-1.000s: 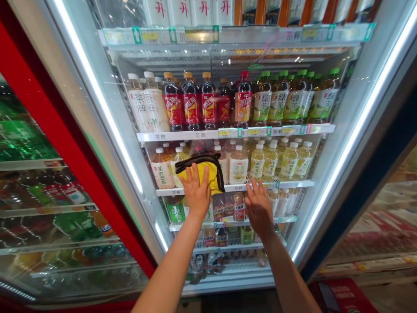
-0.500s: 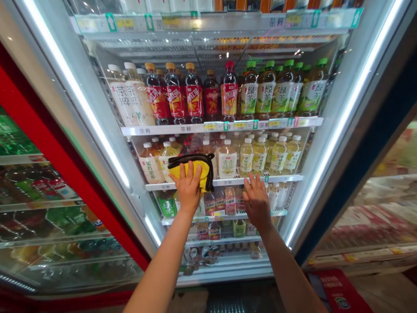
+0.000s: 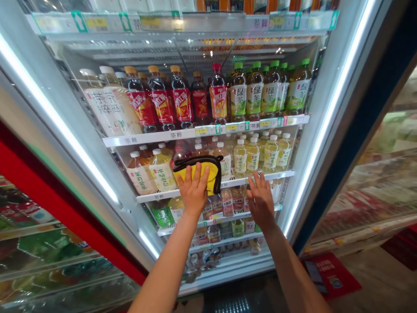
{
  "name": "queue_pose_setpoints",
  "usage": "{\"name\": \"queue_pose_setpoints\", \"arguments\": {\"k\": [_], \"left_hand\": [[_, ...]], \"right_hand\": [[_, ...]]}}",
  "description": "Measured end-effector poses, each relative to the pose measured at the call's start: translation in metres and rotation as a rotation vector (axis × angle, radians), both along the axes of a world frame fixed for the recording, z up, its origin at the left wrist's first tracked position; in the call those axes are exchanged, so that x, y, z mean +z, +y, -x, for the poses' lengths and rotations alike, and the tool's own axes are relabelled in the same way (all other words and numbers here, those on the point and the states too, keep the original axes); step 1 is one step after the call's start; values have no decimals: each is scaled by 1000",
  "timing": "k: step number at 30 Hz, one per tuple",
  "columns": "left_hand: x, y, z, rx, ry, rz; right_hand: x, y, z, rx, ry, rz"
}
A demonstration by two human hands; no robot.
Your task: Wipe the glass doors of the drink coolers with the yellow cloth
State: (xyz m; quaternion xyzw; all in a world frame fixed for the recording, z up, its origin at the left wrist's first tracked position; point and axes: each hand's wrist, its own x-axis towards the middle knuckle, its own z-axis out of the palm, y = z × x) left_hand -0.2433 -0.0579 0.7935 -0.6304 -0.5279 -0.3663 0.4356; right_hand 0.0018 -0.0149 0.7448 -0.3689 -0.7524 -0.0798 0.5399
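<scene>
The person's left hand point(image 3: 194, 191) is laid with its fingers spread on a folded yellow cloth point(image 3: 213, 176), which has a dark brown border. The cloth is before the left and middle part of a drinks cooler point(image 3: 327, 117), on the near side of its bottles. The left grip is wide, with the fingers stretched over the cloth and not curled around it; how firmly they press, one cannot tell. The right hand point(image 3: 261, 198) is at the right of the cloth, well apart from it. Its fingers are stretched also, and it holds nothing that can be seen; whether it touches a surface, one cannot tell. On the far side of the hands stand pale yellow bottles point(image 3: 252, 156) with white caps, rather to the right. One shelf higher are white bottles point(image 3: 112, 106) at the left, red-labelled bottles point(image 3: 184, 104) in the middle and green-capped bottles point(image 3: 238, 98) at the right. At the left edge a red frame point(image 3: 65, 206) runs slanting, and near, at the right, lies a red flat object point(image 3: 335, 274).
</scene>
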Motion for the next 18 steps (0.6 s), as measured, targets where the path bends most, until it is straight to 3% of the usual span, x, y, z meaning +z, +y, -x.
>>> {"name": "queue_pose_setpoints", "arguments": {"k": [2,5,10,13,16,18], "left_hand": [[13,14,-22,-16,12,-18],[13,22,-39,-59,117,-43],[-2,10,-6,-66,127,-27],[11,12,-2,-18,7,-92],[32,25,-34,21,-113,-111],[34,35,-64,26,-111,-39]], "right_hand": [[5,0,3,-8,1,-18],[8,-1,5,-3,-3,-21],[0,0,-4,11,3,-22],[-4,6,-14,13,15,-22],[-1,14,-26,24,32,-35],[2,19,-35,41,31,-46]]}}
